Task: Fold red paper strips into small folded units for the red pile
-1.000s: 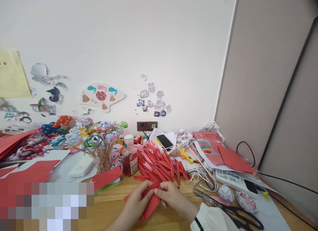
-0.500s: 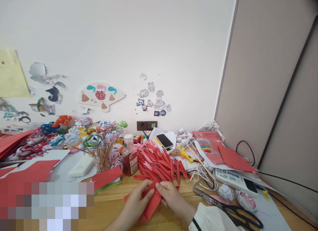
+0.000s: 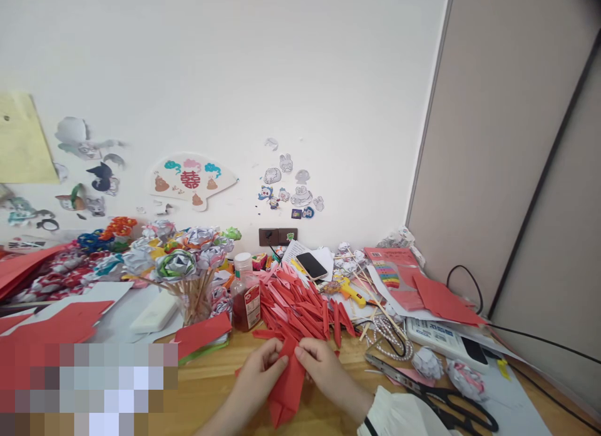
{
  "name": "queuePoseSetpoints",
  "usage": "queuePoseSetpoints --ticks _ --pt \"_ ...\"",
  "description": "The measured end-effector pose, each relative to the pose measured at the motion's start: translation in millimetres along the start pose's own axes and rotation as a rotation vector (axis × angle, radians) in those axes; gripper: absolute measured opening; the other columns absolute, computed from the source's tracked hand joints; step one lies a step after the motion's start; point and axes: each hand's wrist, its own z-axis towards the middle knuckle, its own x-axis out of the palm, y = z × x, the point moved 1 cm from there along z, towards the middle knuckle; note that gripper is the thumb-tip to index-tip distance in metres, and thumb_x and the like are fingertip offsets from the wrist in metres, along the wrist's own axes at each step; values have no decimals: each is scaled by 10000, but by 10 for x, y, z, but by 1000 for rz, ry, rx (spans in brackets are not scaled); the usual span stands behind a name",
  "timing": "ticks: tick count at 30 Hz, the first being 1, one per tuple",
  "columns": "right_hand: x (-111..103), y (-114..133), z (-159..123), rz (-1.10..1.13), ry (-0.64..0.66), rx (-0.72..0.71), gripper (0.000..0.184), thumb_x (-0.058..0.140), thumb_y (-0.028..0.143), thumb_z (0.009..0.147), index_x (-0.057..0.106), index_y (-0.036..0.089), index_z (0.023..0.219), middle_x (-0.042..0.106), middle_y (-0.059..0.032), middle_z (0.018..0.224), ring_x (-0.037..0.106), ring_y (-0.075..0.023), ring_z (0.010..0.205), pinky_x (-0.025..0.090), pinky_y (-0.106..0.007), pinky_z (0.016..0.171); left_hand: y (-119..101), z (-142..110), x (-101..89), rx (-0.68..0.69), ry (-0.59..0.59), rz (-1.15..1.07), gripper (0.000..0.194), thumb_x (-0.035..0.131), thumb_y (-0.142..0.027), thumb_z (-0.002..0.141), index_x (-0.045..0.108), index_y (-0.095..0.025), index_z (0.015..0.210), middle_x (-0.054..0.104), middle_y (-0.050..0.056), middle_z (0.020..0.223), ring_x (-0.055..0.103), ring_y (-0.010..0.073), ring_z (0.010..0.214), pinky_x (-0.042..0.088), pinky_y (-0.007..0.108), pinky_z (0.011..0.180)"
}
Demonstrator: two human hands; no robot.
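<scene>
A folded sheet of red paper (image 3: 287, 389) is held between my two hands over the front of the table. My left hand (image 3: 263, 370) pinches its left side, thumb on top and fingers curled beneath. On the opposite edge my right hand (image 3: 322, 367) grips the paper with its thumb pressed near the upper end; the other fingers are partly hidden behind. Just beyond my fingertips lies a heap of folded red paper strips (image 3: 300, 301), some of them pink.
Left of the heap stand a bottle (image 3: 245, 298) and a cup of paper flowers (image 3: 192, 301). To the right lie a yellow glue gun (image 3: 352, 292), a bead string (image 3: 387, 339), black-handled scissors (image 3: 451, 398) and crumpled paper balls (image 3: 427, 363). A phone (image 3: 311, 266) rests behind the heap.
The red paper has turned to hang more upright, its lower end swinging to the right. Both hands have stayed nearly in place, still gripping it.
</scene>
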Motion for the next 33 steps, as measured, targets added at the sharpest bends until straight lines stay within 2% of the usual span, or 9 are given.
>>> queuePoseSetpoints --ticks 4,7,10,13,18,22,25,29,33 --pt "-46 87 -11 -180 -13 -69 290 416 264 760 313 169 506 303 57 508 304 -68 495 211 -196 452 -18 -25 3 -108 -12 -73 339 544 -484 602 443 -164 553 391 -64 516 370 87 500 293 189 477" --pt "-47 91 -17 -239 -6 -88 268 415 215 739 318 167 494 309 57 495 296 -68 485 199 -199 448 -27 -29 -1 -219 28 -172 391 524 -548 584 433 -168 574 384 -65 509 364 83 478 282 190 461" --pt "-38 70 -20 -294 -9 -109 270 429 194 714 307 169 475 307 58 473 286 -67 470 184 -204 441 -7 -11 -11 -267 66 -181 424 568 -559 536 404 -168 523 360 -75 475 343 70 452 259 182 446" --pt "-28 41 -22 -352 -17 -121 276 432 189 702 298 171 461 307 58 460 275 -67 462 165 -211 435 30 11 -22 -266 96 -154 432 578 -567 527 423 -163 516 375 -73 476 354 69 458 256 178 442" --pt "-9 3 -24 -413 -51 -149 268 446 168 672 302 167 446 297 62 445 263 -64 448 150 -214 437 68 28 -15 -182 125 -84 398 623 -517 524 482 -147 550 399 -75 467 325 49 434 215 171 422" --pt "-11 31 -26 -367 -40 -118 247 448 187 689 350 164 464 317 59 461 291 -71 462 172 -207 443 28 21 1 -157 105 -118 399 668 -490 479 482 -142 538 406 -76 463 343 49 443 236 172 438" --pt "-36 93 -32 -261 -3 -88 255 410 249 757 398 163 517 344 52 504 329 -78 495 217 -199 459 -27 2 -7 -233 108 -190 402 672 -488 473 500 -140 575 459 -58 501 403 64 468 274 176 458" --pt "-62 151 -42 -213 37 -82 284 391 305 791 421 158 549 362 47 536 342 -82 522 247 -197 474 -62 -22 -33 -360 114 -353 430 557 -572 560 499 -151 621 494 -39 524 462 81 471 307 176 450" --pt "-52 110 -37 -240 31 -94 276 410 274 778 400 160 527 365 48 518 344 -80 509 236 -196 466 -44 -39 -28 -368 155 -385 383 541 -538 610 497 -162 664 509 -30 558 502 98 501 335 176 440"
